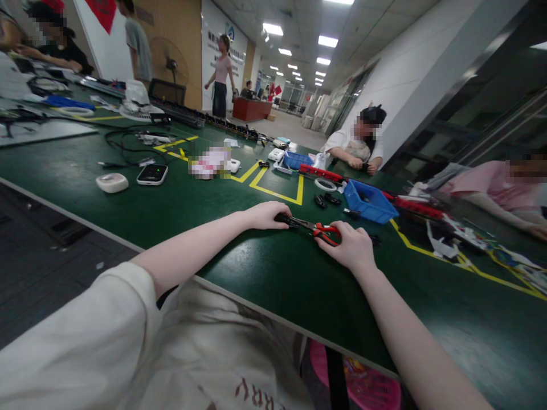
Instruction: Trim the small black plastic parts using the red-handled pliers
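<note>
Over the green tabletop (179, 210), my left hand (268, 215) is closed around a small black part (287, 220) whose exact kind I cannot make out. My right hand (352, 245) grips the red-and-black handles of a pair of pliers (327, 232). The metal jaws point left and reach the black part at my left fingertips. Whether they pinch it or only touch it is too small to tell. Several similar black pieces (328, 199) lie just beyond, beside a blue bin (370, 201).
A black-and-white device (152, 175) and a white rounded case (111, 183) lie to the left. Yellow tape (277, 197) marks the table. A white tape roll (325, 185) and a smaller blue bin (298, 160) stand farther back. A co-worker (356, 145) sits across; a pink basket (376, 393) is below.
</note>
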`<state>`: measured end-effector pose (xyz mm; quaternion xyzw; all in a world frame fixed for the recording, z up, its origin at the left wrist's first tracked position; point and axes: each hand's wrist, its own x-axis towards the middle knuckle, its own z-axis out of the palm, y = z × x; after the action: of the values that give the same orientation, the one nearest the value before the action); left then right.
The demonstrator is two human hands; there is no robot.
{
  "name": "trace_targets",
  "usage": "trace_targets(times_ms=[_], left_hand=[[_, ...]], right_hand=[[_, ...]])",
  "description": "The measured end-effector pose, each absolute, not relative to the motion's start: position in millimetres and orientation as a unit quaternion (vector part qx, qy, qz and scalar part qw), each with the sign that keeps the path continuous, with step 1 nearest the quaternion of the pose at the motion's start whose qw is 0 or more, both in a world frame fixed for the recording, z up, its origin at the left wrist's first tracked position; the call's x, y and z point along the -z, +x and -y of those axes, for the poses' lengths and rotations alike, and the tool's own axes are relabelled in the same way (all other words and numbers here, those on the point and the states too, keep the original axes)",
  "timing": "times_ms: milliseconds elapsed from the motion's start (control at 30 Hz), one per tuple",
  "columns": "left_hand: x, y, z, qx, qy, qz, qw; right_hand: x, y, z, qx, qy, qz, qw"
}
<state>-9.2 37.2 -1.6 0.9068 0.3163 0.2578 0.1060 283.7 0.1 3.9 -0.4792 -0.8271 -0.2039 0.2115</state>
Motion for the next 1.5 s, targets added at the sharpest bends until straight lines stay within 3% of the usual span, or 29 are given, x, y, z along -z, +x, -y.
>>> trace_targets(times_ms=[900,1267,1500], left_hand=[[-0.7,-11.8,-34.6,-0.286,0.917,-0.252,0.117],[-2.2,-12.6,-35.3,-0.284,0.922,-0.257,0.058],[-2.8,-11.9,-33.6,-0.295,0.917,-0.253,0.09]], right_hand=[[-6.4,289.8,-2.1,0.175,-0.476,0.835,0.214],[-8.6,289.4,-0.5,0.16,-0.492,0.832,0.201],[-11.8,287.6,1.7,0.14,-0.496,0.834,0.199]])
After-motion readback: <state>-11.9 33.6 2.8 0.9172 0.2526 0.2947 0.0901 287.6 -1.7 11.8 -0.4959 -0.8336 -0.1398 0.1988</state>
